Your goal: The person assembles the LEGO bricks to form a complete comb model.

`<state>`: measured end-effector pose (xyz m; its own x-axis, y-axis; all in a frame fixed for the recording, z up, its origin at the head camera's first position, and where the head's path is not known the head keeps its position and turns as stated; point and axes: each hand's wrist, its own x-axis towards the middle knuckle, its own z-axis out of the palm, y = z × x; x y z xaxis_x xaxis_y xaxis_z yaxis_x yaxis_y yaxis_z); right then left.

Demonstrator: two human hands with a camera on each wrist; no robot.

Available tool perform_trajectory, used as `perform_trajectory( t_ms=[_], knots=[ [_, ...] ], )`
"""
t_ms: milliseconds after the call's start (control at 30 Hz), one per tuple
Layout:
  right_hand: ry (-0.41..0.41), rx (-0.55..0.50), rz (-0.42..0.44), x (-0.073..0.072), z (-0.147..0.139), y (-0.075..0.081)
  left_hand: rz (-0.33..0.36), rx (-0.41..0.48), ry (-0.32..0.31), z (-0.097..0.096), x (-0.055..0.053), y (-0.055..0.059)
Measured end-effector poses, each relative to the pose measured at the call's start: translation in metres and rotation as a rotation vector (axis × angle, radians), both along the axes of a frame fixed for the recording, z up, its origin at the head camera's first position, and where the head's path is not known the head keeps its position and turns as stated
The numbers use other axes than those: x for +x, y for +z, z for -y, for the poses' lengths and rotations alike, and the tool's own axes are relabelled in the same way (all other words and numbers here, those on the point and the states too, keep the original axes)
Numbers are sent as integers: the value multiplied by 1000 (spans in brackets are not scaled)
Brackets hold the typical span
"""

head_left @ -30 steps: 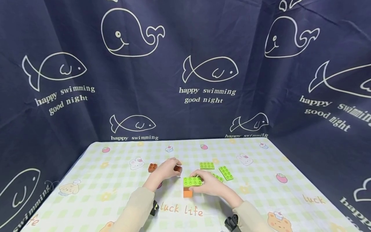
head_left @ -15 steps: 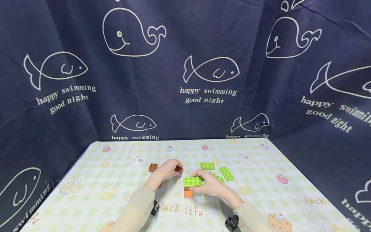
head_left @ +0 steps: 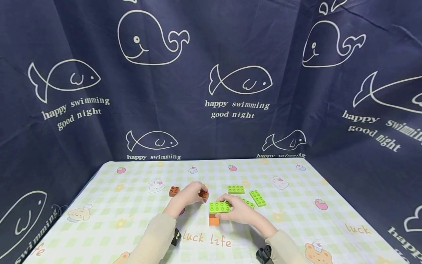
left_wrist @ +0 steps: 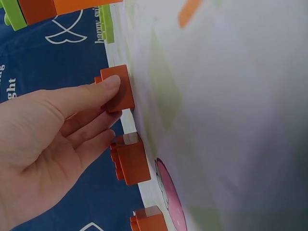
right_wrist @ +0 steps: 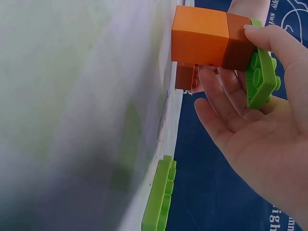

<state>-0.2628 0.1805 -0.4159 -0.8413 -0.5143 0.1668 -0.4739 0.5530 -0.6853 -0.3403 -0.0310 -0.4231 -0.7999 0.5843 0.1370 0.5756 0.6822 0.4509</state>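
Note:
My left hand (head_left: 191, 193) pinches a small reddish-brown brick (left_wrist: 126, 89) between thumb and fingers, close over the cloth and just left of a stack. That stack has an orange brick (head_left: 214, 221) at the bottom, a brown brick (right_wrist: 239, 42) in the middle and a light green eight-stud plate (head_left: 219, 207) on top. The plate overhangs to the right. My right hand (head_left: 240, 209) grips the stack from the right, its thumb at the brown brick and the plate's edge. The other fingers reach behind.
Two more brown bricks, one nearer brick (left_wrist: 134, 161) and one farther down brick (left_wrist: 150, 221), stand left of the held one. Beyond my right hand lie green plates: a back plate (head_left: 235, 189), a slanted plate (head_left: 257, 198) and a partly hidden plate (head_left: 248, 202).
The brown brick in my left hand has come slightly nearer and to the right, and more of it shows past the fingers. My right hand and the stack hold still.

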Motion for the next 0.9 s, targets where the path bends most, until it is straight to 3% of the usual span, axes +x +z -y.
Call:
perform_trajectory(
  t_ms=[333,633,900],
  knots=[
    [8,-6,9,0,3,-2,24,-5,16,5,1,-1],
    [5,-4,-3,0,2,-1,9,9,4,8,8,14],
    [-12,-7,8,0,1,-2,5,0,34,9,11,18]
  ],
)
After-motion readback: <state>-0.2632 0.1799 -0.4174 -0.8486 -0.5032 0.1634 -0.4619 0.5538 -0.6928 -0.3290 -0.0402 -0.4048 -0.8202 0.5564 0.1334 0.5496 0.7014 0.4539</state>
